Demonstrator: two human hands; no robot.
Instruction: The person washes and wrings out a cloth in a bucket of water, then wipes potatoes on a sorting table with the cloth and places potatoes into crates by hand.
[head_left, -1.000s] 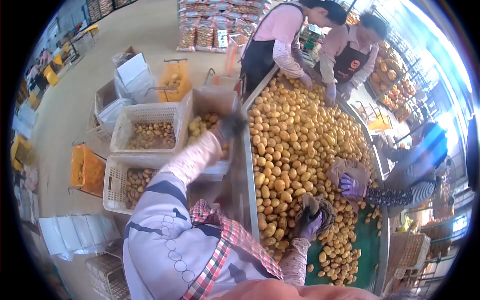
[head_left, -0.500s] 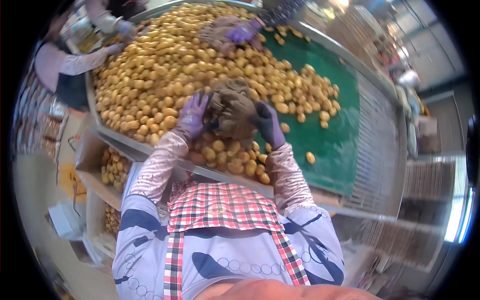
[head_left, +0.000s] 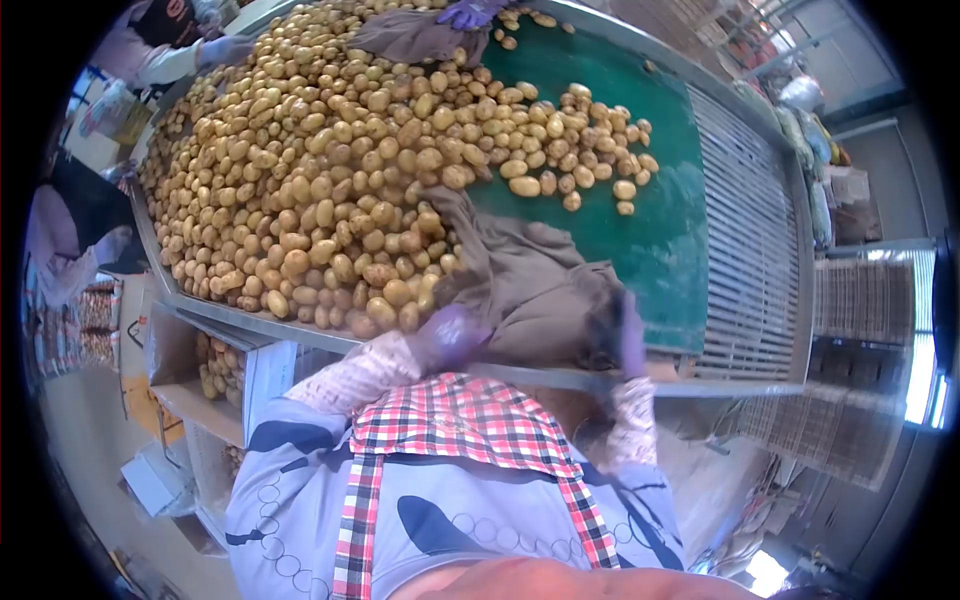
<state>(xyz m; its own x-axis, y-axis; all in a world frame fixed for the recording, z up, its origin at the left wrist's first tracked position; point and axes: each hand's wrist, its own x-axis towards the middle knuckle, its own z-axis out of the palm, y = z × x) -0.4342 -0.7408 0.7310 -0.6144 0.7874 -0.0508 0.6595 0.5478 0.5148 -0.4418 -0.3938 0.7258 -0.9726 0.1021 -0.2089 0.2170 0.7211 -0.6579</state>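
A brown cloth (head_left: 525, 285) lies spread over the near edge of the sorting table, beside a big heap of potatoes (head_left: 300, 190). My left hand (head_left: 452, 335), in a purple glove, is at the cloth's left corner, its fingers blurred and partly hidden. At the right end of the cloth is my right hand (head_left: 622, 335), in a purple and dark glove, smeared by motion. More potatoes (head_left: 570, 150) lie on the green surface (head_left: 650, 230) beyond the cloth.
Metal slats (head_left: 755, 240) form the table's right part. A co-worker's purple-gloved hand (head_left: 470, 14) touches another brown cloth (head_left: 415, 36) at the far side. Other people reach in at the left. A cardboard box (head_left: 180, 385) with potatoes stands below the left edge.
The bunched cloth is now spread out and lower right, near the table's edge. Both my hands have moved right and towards my body, and wider apart at the cloth's ends.
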